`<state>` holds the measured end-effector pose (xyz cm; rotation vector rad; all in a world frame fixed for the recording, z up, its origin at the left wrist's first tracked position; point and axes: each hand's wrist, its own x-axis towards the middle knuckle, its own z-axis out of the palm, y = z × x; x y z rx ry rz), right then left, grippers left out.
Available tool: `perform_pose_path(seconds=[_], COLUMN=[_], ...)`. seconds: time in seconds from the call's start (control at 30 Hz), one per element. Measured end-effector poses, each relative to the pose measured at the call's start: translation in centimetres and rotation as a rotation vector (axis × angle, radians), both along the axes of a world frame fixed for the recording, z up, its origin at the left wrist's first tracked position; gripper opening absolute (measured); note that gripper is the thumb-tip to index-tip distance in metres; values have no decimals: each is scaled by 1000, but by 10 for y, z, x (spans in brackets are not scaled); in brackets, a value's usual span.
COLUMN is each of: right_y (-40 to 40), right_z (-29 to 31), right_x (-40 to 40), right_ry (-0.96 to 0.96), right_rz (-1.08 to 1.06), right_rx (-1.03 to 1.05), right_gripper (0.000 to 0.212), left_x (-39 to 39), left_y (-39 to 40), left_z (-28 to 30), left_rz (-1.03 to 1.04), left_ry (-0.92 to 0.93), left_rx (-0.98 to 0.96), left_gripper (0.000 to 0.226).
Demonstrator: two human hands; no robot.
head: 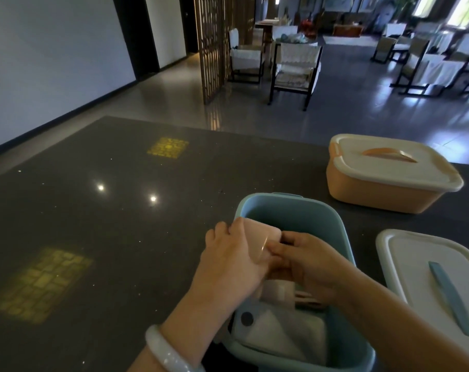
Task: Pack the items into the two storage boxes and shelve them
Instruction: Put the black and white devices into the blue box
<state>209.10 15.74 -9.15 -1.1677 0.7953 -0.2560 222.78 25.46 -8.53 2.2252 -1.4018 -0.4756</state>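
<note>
An open blue storage box (292, 208) stands on the dark table in front of me. Both hands hold a flat pink packet (260, 234) over the box's left rim: my left hand (233, 261) grips its near left side, my right hand (308, 261) pinches its right edge. Inside the box lie white and pale items (281, 334), partly hidden by my arms. The blue box's white lid (426, 267) with a blue handle lies to the right. An orange storage box (383, 183) with its white lid on stands at the back right.
The dark speckled table (120, 210) stretches to the left with two yellow light patches on it. Beyond the table are a tiled floor, a wooden lattice screen (211, 49) and several chairs (295, 68). A pale bangle sits on my left wrist.
</note>
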Motion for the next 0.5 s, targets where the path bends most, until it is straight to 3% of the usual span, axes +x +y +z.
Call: perform_pose_path(seconds=[0.27, 0.4, 0.5], right_y=[-24, -26, -22], right_z=[23, 18, 15], right_x=[-18, -16, -13], right_ry=[28, 93, 337], right_rz=[191, 81, 97], right_rx=[-61, -128, -493], right_gripper=[30, 30, 43], left_x=[14, 7, -3], left_y=[-3, -4, -5], left_z=[17, 8, -2], left_rz=[3, 137, 283], left_ry=[854, 932, 901], left_rx=[-61, -180, -293], left_gripper=[40, 31, 33])
